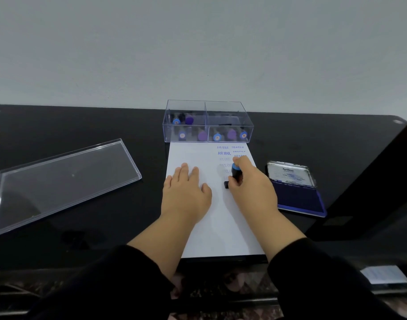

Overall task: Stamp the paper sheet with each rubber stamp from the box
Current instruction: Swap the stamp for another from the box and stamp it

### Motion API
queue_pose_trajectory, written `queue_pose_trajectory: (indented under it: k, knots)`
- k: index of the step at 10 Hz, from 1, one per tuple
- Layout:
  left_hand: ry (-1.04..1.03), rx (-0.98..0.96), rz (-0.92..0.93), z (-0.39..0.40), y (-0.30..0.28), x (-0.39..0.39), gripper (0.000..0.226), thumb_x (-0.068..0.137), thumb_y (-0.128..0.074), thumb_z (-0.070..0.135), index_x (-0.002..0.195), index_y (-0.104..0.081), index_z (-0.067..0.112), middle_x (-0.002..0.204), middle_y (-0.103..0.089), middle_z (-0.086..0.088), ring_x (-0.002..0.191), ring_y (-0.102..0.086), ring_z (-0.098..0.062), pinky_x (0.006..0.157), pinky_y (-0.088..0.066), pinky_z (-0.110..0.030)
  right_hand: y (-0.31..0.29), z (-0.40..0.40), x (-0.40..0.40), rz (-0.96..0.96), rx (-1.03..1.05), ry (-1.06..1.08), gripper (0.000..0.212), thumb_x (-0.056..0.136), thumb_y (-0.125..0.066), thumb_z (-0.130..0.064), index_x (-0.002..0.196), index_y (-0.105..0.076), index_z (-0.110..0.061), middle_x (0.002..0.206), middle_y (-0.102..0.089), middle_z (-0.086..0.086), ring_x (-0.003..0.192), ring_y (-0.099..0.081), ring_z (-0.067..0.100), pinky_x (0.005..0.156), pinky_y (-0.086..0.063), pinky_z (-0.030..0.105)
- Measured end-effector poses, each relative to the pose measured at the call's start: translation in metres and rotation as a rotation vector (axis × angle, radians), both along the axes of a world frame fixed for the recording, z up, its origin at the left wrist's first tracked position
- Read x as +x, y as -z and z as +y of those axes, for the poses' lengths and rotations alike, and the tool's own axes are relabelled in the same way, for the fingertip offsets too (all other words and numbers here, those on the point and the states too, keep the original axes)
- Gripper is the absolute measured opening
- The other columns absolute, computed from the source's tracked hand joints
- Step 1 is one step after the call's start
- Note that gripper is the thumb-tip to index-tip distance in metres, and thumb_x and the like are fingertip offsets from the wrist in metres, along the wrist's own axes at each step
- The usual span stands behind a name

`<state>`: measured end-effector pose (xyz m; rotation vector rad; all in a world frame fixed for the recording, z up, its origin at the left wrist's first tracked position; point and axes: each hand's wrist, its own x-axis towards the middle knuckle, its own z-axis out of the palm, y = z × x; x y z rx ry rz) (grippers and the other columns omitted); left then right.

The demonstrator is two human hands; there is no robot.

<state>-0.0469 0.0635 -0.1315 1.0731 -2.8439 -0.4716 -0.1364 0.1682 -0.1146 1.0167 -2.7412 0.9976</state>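
In the head view, the left hand (pixel 186 192) lay flat with straight fingers on the paper sheet (pixel 218 218), on the black table (pixel 82 227). The right hand (pixel 251 188) had its grip around a rubber stamp (pixel 235 175), base on the sheet. The clear box (pixel 207 122) of stamps stood at the sheet's far edge.

On the table (pixel 82 250) a paper sheet (pixel 221 227) is laid at the centre. Behind it, touching its far edge, a box (pixel 208 122) is set, with stamps (pixel 217 136) kept in its compartments. A lid (pixel 59 181) is placed well to the left. An ink pad (pixel 297 192) is laid open just right of the sheet.
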Motion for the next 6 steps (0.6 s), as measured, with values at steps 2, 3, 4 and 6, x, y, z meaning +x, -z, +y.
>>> queue_pose_trajectory:
  k: [2, 3, 4, 6]
  knots:
    - [0.003, -0.011, -0.014, 0.0001, -0.0005, 0.0000, 0.056, 0.101, -0.020, 0.038, 0.153, -0.006, 0.020, 0.160, 0.004, -0.004, 0.147, 0.004, -0.020, 0.117, 0.003, -0.035, 0.0012, 0.0057, 0.0003, -0.006, -0.023, -0.015, 0.028, 0.092, -0.054, -0.016, 0.120, -0.049, -0.020, 0.092, -0.056, -0.006, 0.084, -0.056, 0.019, 0.071, -0.052, 0.038]
    - [0.004, -0.008, -0.002, 0.0003, -0.0003, 0.0005, 0.056, 0.101, -0.021, 0.037, 0.152, -0.006, 0.019, 0.160, 0.003, -0.004, 0.147, 0.004, -0.020, 0.117, 0.003, -0.035, 0.0008, 0.0055, -0.0010, -0.007, -0.027, -0.007, 0.030, 0.092, -0.055, -0.018, 0.121, -0.049, -0.021, 0.101, -0.062, -0.004, 0.088, -0.058, 0.021, 0.072, -0.050, 0.036]
    - [0.004, -0.016, 0.001, 0.0001, 0.0004, 0.0007, 0.056, 0.101, -0.020, 0.037, 0.152, -0.006, 0.019, 0.160, 0.003, -0.004, 0.147, 0.004, -0.020, 0.117, 0.003, -0.035, 0.0001, 0.0035, -0.0009, 0.003, -0.019, -0.010, 0.031, 0.092, -0.054, -0.017, 0.122, -0.049, -0.021, 0.101, -0.063, -0.002, 0.087, -0.057, 0.022, 0.072, -0.049, 0.036]
    - [-0.002, -0.011, 0.012, 0.0010, 0.0005, 0.0001, 0.056, 0.101, -0.021, 0.036, 0.152, -0.007, 0.020, 0.160, 0.002, -0.004, 0.147, 0.003, -0.019, 0.117, 0.003, -0.034, 0.0012, 0.0038, -0.0003, 0.060, 0.065, -0.019, 0.031, 0.095, -0.049, -0.020, 0.126, -0.046, -0.021, 0.098, -0.060, 0.001, 0.082, -0.050, 0.019, 0.067, -0.047, 0.034]
